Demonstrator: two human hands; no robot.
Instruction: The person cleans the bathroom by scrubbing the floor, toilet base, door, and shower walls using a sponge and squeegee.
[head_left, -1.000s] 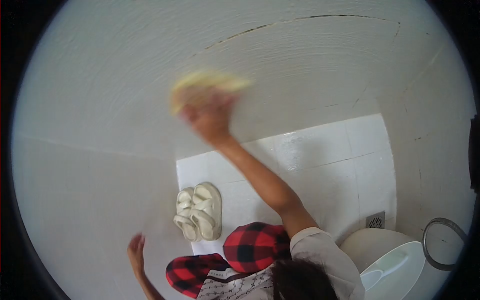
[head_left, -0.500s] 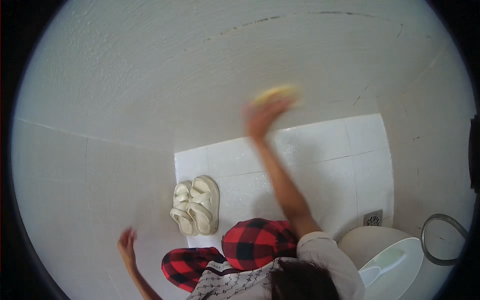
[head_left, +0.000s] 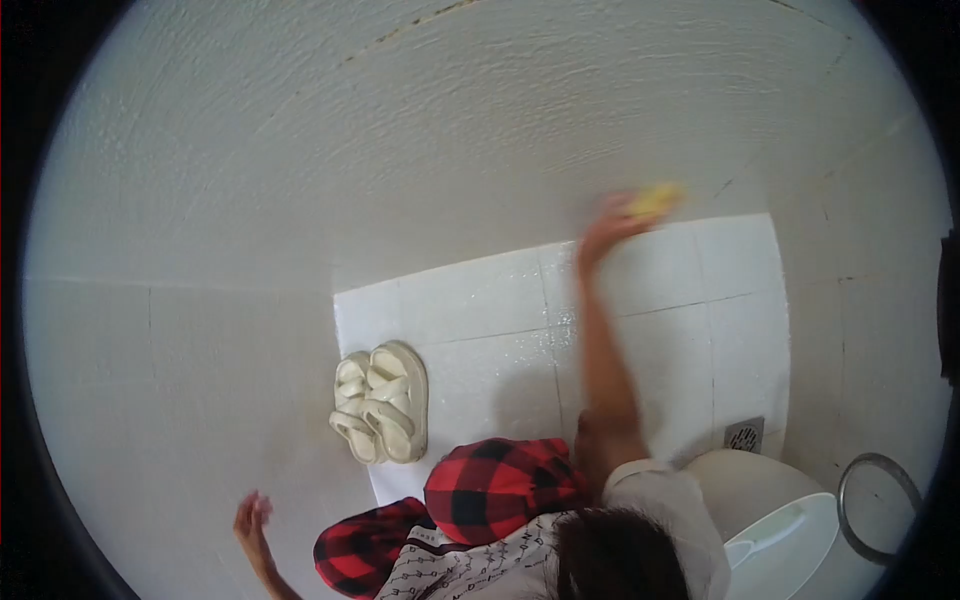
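Observation:
My right hand (head_left: 608,228) is blurred by motion low on the tiled wall (head_left: 450,180), its fingers closed on a yellow cloth or sponge (head_left: 655,203) just above the floor edge. The arm stretches forward over the white floor tiles. At the lower left, my left hand (head_left: 252,518) is raised beside the left wall, fingers loosely apart, with nothing visible in it. My knees in red and black checked trousers (head_left: 500,485) are bent between the two arms.
Cream sandals (head_left: 382,402) stand on the floor by the left wall. A floor drain (head_left: 744,435) lies at the right, near a white bin-like container (head_left: 790,540) and a grey hose loop (head_left: 848,510). Wet spots show on the floor tiles (head_left: 480,370).
My right hand has swept rightward along the wall with the yellow item, ending nearer the floor edge. My left hand has shifted slightly at the lower left. The view has tilted a little.

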